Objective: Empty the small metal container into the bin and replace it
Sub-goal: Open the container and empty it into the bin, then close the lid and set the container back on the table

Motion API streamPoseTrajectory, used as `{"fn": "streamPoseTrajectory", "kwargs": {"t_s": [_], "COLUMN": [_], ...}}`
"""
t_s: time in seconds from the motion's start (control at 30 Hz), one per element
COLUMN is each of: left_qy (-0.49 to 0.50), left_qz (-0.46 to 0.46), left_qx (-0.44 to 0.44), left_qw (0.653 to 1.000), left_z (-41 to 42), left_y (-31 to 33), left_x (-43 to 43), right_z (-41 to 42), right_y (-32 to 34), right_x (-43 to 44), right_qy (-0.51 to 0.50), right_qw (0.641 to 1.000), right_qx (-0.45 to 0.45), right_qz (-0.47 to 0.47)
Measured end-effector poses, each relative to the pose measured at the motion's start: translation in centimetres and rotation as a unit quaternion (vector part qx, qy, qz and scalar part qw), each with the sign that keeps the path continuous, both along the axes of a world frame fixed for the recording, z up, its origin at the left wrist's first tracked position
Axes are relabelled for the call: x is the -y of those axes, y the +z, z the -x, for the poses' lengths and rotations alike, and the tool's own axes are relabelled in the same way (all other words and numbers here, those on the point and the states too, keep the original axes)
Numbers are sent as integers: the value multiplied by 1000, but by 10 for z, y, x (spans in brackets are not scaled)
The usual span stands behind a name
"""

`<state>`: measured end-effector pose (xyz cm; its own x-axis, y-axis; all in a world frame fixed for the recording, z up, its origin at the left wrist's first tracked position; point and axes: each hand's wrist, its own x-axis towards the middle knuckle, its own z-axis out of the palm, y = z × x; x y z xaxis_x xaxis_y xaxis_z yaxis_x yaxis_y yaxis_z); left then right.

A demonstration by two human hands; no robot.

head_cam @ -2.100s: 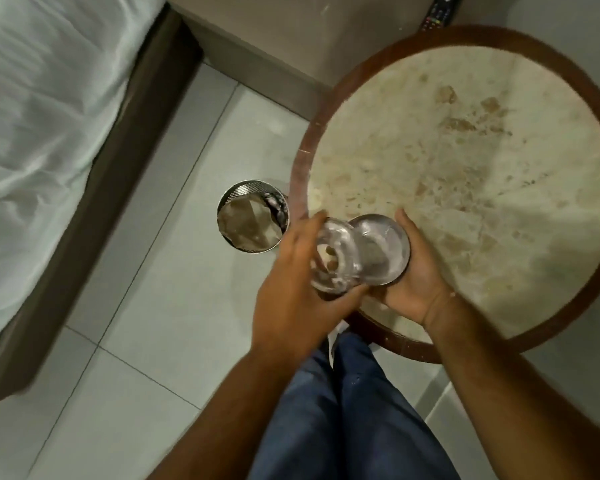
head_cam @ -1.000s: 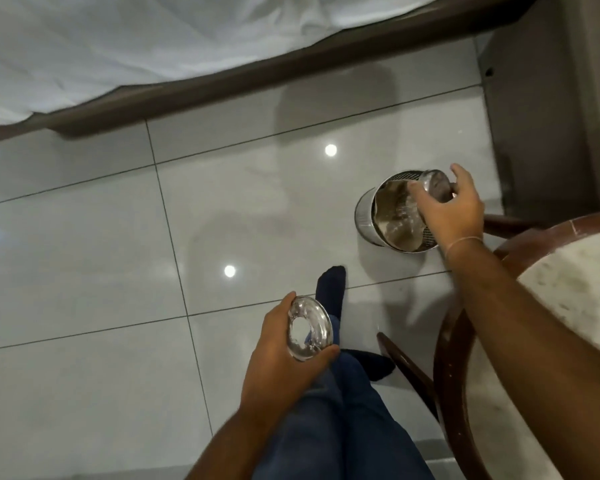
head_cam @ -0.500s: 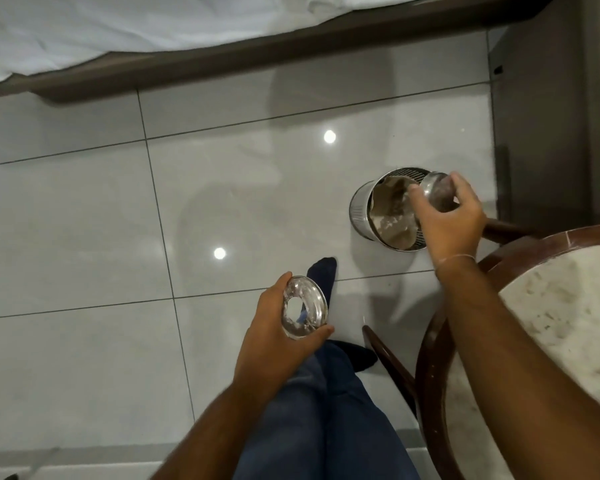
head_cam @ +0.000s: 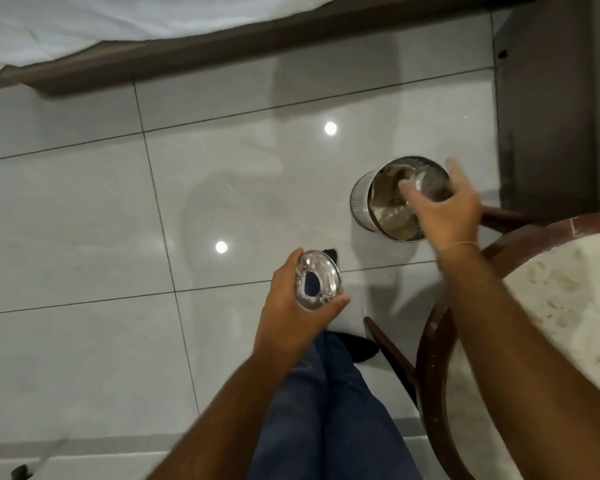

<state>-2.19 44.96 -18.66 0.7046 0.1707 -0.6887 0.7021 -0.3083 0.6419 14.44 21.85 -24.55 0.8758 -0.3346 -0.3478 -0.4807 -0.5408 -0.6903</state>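
A round steel bin (head_cam: 361,202) with a liner stands on the tiled floor beside the table. Over its mouth my right hand (head_cam: 445,216) grips the small metal container (head_cam: 428,187), which is tilted and blurred by motion. Lower, above my knee, my left hand (head_cam: 288,306) holds the container's shiny ring-shaped metal lid (head_cam: 317,284) by its edge; a hole shows in its middle. I cannot see what falls from the container.
A round marble-topped table (head_cam: 568,306) with a dark wooden rim and legs fills the lower right. A bed with white sheets (head_cam: 84,26) runs along the top. A dark cabinet side (head_cam: 548,98) stands behind the bin. My blue-trousered leg (head_cam: 326,410) is below.
My right hand has carried the container from the table to above the bin and tipped it further over the mouth. My left hand stays low with the lid.
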Motion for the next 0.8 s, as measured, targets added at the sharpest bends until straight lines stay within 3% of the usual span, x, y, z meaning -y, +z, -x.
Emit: {"fn": "streamPoseTrajectory", "kwargs": {"t_s": [0.03,0.17,0.2,0.27,0.33,0.4,0.43,0.47,0.53,0.6,0.7,0.8], "left_qy": [-6,3,3,-3,-2,8,6,7,8,5,-39,-130], "left_qz": [0,-10,-10,-7,-6,4,10,19,42,58,77,77], "left_qx": [-3,14,14,1,4,19,22,22,25,44,83,110], "left_qw": [1000,1000,1000,1000,1000,1000,1000,1000,999,997,993,983], "left_z": [-1,-8,-6,-6,-10,-15,-18,-21,-33,-45,-60,-69], "left_y": [1,-4,-6,-3,-2,1,3,6,16,27,44,57], "left_x": [2,3,4,6,6,9,11,14,25,41,72,103], "right_z": [6,-3,1,15,15,5,3,5,26,47,81,111], "right_y": [-3,3,2,-3,-8,0,10,19,28,40,52,63], "right_x": [2,-3,-8,-14,-14,-8,-4,-3,8,22,41,54], "right_qy": [-11,-5,6,-13,-45,-104,-156,-213,-284,-315,-319,-286], "right_qw": [999,989,994,996,996,988,968,925,803,739,701,724], "right_qx": [-44,111,65,-87,-76,-35,-57,-89,-122,-123,-131,-122], "right_qz": [-7,92,86,31,-8,-105,-188,-300,-508,-583,-624,-616]}}
